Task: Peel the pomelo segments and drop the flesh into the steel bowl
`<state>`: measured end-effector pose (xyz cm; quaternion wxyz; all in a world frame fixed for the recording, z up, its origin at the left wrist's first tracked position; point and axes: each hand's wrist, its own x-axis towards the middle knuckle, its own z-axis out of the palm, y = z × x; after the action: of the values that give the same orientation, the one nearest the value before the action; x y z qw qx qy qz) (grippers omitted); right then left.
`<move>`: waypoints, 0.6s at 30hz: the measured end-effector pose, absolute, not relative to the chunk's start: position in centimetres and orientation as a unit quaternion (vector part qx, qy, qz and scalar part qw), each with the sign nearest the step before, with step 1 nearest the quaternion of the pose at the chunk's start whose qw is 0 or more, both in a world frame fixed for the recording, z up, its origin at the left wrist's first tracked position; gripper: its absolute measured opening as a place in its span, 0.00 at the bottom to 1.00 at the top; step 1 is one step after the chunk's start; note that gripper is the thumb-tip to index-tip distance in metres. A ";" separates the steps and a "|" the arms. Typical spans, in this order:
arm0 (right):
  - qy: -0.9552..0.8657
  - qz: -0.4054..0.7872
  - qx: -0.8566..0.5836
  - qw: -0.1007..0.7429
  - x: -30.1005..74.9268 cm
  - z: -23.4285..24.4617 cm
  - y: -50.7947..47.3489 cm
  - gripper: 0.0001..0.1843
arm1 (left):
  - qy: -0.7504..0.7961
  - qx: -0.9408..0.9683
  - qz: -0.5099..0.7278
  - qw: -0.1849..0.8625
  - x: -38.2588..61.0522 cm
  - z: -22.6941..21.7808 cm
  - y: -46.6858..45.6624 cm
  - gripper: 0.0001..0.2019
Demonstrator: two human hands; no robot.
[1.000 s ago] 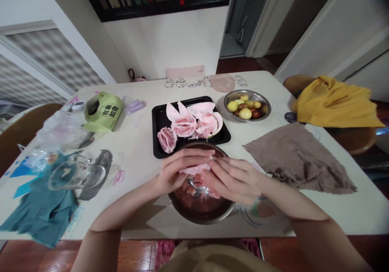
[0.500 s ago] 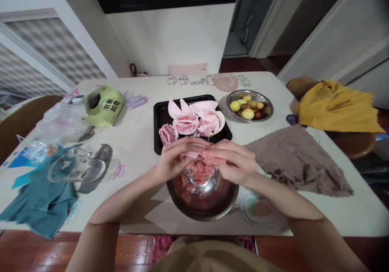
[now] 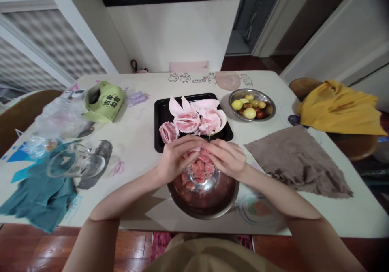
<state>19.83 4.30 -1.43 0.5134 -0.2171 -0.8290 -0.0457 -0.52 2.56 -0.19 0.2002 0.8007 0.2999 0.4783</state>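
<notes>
Over a steel bowl (image 3: pixel 209 207) my left hand (image 3: pixel 176 160) and my right hand (image 3: pixel 226 158) meet, fingers curled around a piece of pomelo (image 3: pixel 197 151). Both hands are closed on it, and most of the piece is hidden by the fingers. Loose pink pomelo flesh (image 3: pixel 199 171) lies in the bowl beneath. Just beyond my hands is a black tray (image 3: pixel 159 114) holding pomelo segments (image 3: pixel 187 122) with pale membrane, plus thick strips of white rind (image 3: pixel 205 105).
A bowl of small fruit (image 3: pixel 269 116) stands at the back right, near a brown cloth (image 3: pixel 298 158) and a yellow cloth (image 3: pixel 337 110). To the left are a glass pitcher (image 3: pixel 71 162), a teal cloth (image 3: pixel 42 195), a plastic bag (image 3: pixel 57 116) and a green printed package (image 3: pixel 109 102).
My right hand has shifted slightly left, and its fingers have drawn in closer to my left hand. The pomelo piece shows less between them. The camera view has tilted a little.
</notes>
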 end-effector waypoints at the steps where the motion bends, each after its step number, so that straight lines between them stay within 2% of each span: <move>1: -0.825 -0.021 -0.208 0.525 19.8 -1.3 4.2 0.20 | 0.292 0.802 0.481 0.198 -0.5 -0.1 2.5 0.14; 5: -0.791 0.079 -0.180 0.579 19.4 -1.2 4.2 0.12 | 0.277 0.799 0.494 0.202 -0.3 0.2 2.3 0.14; 13: -0.740 0.147 -0.175 0.632 18.9 -2.5 4.2 0.06 | 0.258 0.770 0.542 0.215 0.4 -0.5 2.2 0.11; 18: -0.687 0.201 -0.199 0.669 18.5 -1.8 3.8 0.02 | 0.273 0.744 0.540 0.283 0.7 -0.3 2.1 0.09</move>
<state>18.45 3.78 -1.78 0.6689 -0.1995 -0.6873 0.2011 0.66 2.10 -0.25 0.2833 0.7443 0.2730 0.5397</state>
